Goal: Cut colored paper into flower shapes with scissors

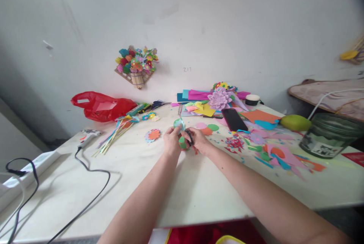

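Both of my hands meet over the middle of the white table. In my left hand [172, 139] is a piece of green craft sheet [178, 122], pinched between the fingers. My right hand [199, 140] is closed round black-handled scissors [190, 138], whose blades reach up to the green piece. Below the fingers a green and orange round piece [183, 143] shows; I cannot tell if it is held or lying on the table. Left of my hands lies an orange and lilac paper flower [152, 135]. Just beyond my right hand are pink, green and orange discs [212, 127].
Colourful scraps [281, 157], a phone [234, 119] and a dark green jar [327, 138] are on the right. To the left are a glue gun [89, 138] with its cable, paper strips [115, 138], a red bag [102, 105] and a power strip [31, 172]. Craft sheets [199, 95] lie by the wall.
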Demonstrator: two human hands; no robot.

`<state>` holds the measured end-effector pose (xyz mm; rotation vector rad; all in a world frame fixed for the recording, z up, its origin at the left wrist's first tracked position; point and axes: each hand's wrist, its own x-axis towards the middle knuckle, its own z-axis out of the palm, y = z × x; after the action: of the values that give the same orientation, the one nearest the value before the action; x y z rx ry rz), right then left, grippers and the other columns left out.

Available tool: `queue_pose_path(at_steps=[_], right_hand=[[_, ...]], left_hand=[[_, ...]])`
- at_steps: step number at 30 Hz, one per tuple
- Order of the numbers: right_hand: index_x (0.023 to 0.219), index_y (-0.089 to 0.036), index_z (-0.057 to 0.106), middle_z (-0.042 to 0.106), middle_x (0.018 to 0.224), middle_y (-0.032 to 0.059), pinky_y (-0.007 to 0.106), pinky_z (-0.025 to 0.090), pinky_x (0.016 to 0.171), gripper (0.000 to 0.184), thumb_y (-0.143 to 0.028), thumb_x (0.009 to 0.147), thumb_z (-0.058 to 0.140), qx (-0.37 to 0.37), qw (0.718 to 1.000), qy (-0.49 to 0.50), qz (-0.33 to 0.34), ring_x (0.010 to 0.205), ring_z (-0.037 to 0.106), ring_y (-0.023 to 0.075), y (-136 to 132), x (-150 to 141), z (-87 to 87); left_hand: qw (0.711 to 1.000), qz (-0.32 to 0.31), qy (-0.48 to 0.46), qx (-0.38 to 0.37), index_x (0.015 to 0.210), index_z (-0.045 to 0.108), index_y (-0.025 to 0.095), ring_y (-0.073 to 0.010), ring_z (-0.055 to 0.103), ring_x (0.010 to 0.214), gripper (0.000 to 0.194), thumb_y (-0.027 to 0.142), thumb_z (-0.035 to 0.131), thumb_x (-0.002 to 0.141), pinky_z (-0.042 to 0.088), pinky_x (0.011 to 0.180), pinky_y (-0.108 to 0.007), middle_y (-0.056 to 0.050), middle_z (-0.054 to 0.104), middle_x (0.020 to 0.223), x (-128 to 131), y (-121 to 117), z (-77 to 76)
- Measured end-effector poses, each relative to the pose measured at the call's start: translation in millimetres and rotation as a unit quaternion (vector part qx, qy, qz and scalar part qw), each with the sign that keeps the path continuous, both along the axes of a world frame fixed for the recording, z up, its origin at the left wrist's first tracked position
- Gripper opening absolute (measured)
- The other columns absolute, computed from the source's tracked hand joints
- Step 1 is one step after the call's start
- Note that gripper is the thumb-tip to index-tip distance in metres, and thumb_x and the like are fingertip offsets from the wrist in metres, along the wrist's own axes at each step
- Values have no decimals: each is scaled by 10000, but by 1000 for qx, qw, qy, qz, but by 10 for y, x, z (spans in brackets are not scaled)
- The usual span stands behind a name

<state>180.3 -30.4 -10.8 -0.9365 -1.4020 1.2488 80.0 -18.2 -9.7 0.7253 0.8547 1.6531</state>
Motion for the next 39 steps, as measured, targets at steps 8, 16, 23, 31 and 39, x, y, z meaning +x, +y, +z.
queue_pose_path(at_steps=[8, 16, 23, 31, 39], right_hand=[[763, -179, 530, 504, 452, -62, 186, 283, 258, 308, -425, 676, 693, -7, 1000, -19, -21, 307, 409, 78, -13, -35, 6], [789, -179, 554, 482, 435, -70, 186, 280, 243, 296, -425, 688, 685, 0, 999, -42, -18, 300, 416, 86, 59, -3, -53], [766, -171, 525, 527, 515, -51, 170, 302, 268, 339, -493, 736, 625, 13, 999, 5, 39, 376, 475, 84, 30, 97, -10], [764, -155, 532, 535, 522, -38, 173, 335, 287, 378, -513, 716, 642, -1, 998, 8, 59, 389, 490, 85, 22, 138, 49], [735, -161, 514, 531, 535, -43, 173, 346, 288, 370, -507, 721, 642, 17, 998, -14, 61, 383, 476, 77, 68, 172, 17]], left_hand=[[1000, -12, -1, -11, 627, 542, 176, -126, 495, 337, 258, 303, 753, 551, 356, 378, -235, 40, 534, 423, 6, -5, 1], [1000, -24, 1, -3, 608, 533, 182, -129, 500, 353, 259, 298, 757, 553, 357, 384, -233, 43, 528, 417, -24, 11, 3], [999, -23, -5, 23, 584, 561, 154, -100, 558, 476, 268, 244, 797, 496, 446, 547, -229, 22, 603, 525, -82, 71, 25], [999, -39, -3, 20, 613, 566, 149, -107, 555, 473, 279, 242, 799, 491, 430, 533, -238, 20, 592, 530, -99, 50, 56], [998, -55, 4, 32, 597, 563, 148, -112, 554, 466, 261, 221, 792, 493, 437, 536, -250, 15, 590, 524, -112, 52, 43]])
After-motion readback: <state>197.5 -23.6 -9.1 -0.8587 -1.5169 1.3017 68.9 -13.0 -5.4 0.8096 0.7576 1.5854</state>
